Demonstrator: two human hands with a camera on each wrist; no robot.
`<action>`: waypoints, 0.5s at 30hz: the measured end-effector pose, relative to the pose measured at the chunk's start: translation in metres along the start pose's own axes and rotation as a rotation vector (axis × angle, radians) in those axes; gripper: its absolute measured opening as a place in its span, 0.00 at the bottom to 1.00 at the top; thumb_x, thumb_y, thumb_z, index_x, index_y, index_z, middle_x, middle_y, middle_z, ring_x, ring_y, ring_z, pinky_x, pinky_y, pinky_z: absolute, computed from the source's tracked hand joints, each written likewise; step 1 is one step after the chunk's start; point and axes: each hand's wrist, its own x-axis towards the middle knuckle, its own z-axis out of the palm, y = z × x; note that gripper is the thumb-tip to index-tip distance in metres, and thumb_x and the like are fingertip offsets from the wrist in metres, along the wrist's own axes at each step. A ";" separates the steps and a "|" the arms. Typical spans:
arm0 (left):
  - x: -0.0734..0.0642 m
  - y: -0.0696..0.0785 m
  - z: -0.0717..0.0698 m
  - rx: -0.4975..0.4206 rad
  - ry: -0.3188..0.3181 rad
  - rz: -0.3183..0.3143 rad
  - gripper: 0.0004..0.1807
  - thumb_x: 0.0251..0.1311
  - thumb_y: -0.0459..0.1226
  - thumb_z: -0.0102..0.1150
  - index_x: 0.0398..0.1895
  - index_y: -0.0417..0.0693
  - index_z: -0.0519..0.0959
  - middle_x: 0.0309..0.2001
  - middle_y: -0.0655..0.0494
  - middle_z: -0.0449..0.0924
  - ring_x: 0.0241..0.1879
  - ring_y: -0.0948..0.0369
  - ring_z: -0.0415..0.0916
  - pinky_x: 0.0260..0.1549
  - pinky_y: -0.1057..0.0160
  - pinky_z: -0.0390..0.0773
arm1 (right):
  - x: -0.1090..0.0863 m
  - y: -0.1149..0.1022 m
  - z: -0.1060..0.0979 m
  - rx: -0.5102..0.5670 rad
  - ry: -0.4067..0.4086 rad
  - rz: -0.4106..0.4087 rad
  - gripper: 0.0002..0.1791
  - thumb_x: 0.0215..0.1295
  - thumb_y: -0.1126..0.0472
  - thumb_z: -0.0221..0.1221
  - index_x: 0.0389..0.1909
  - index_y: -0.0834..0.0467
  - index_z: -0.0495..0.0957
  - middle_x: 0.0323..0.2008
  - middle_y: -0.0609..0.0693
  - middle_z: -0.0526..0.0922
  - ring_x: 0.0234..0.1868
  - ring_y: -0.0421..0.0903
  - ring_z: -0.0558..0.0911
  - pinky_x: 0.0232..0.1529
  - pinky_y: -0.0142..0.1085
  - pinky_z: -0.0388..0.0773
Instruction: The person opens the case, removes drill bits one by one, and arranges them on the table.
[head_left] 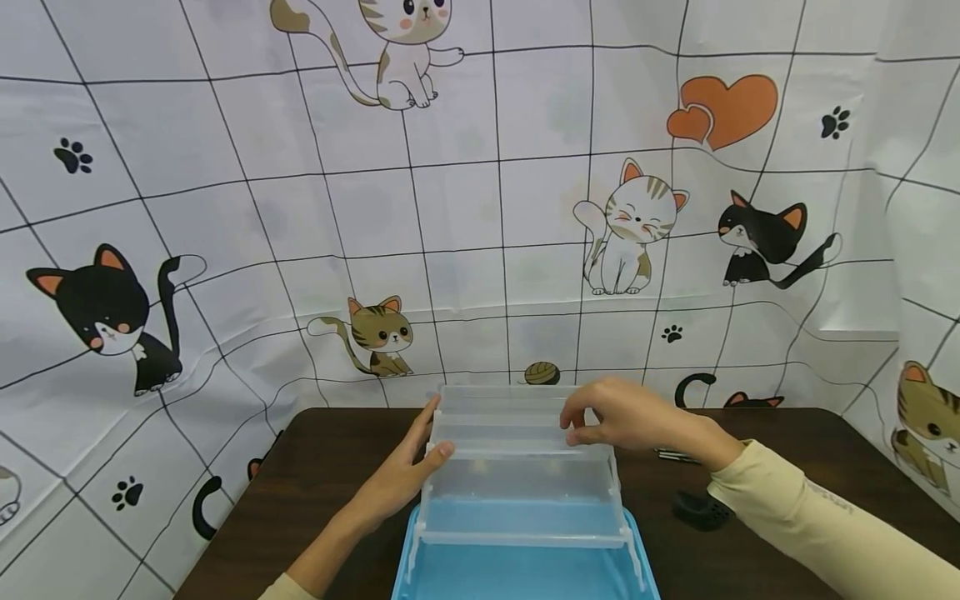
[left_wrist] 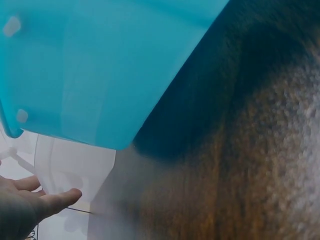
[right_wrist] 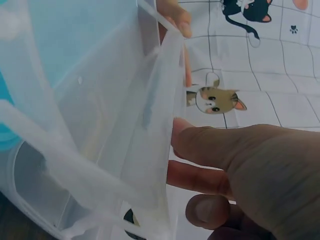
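A blue storage box (head_left: pixel 525 575) stands at the table's front, its translucent stepped trays (head_left: pixel 521 479) raised and spread toward the back. My left hand (head_left: pixel 401 475) rests along the left side of the rear tray, fingers extended and thumb apart. In the left wrist view, that hand (left_wrist: pixel 30 200) lies beside the clear tray (left_wrist: pixel 75 167) behind the blue box wall (left_wrist: pixel 100 65). My right hand (head_left: pixel 622 421) pinches the rear tray's edge at the right. Its thumb and forefinger meet the clear edge (right_wrist: pixel 162 130) in the right wrist view; the other fingers are curled.
Right of the box, on the dark brown table (head_left: pixel 750 550), lie a black object (head_left: pixel 701 510) and a thin shiny item (head_left: pixel 677 456), partly under the right forearm. A white cat-print cloth (head_left: pixel 480 208) hangs behind and at the sides. White links (head_left: pixel 636 550) join box and trays.
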 end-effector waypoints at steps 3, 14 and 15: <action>0.000 -0.001 0.000 -0.001 0.001 0.001 0.40 0.78 0.50 0.51 0.80 0.85 0.38 0.81 0.54 0.37 0.78 0.43 0.41 0.63 0.25 0.52 | 0.005 -0.001 0.003 0.006 -0.052 0.007 0.07 0.66 0.56 0.70 0.42 0.51 0.88 0.32 0.32 0.81 0.27 0.34 0.74 0.29 0.34 0.75; 0.000 -0.001 0.000 0.010 0.008 0.002 0.40 0.77 0.50 0.51 0.79 0.86 0.38 0.81 0.51 0.39 0.77 0.41 0.42 0.62 0.24 0.51 | 0.010 -0.001 0.009 -0.026 -0.059 0.017 0.05 0.66 0.60 0.69 0.41 0.53 0.88 0.34 0.34 0.82 0.36 0.36 0.80 0.35 0.37 0.80; 0.000 -0.001 0.000 0.010 0.008 0.002 0.40 0.77 0.50 0.51 0.79 0.86 0.38 0.81 0.50 0.39 0.77 0.40 0.42 0.62 0.24 0.52 | 0.010 -0.001 0.009 -0.028 -0.050 0.015 0.04 0.67 0.60 0.69 0.41 0.53 0.88 0.35 0.35 0.83 0.37 0.35 0.81 0.36 0.37 0.80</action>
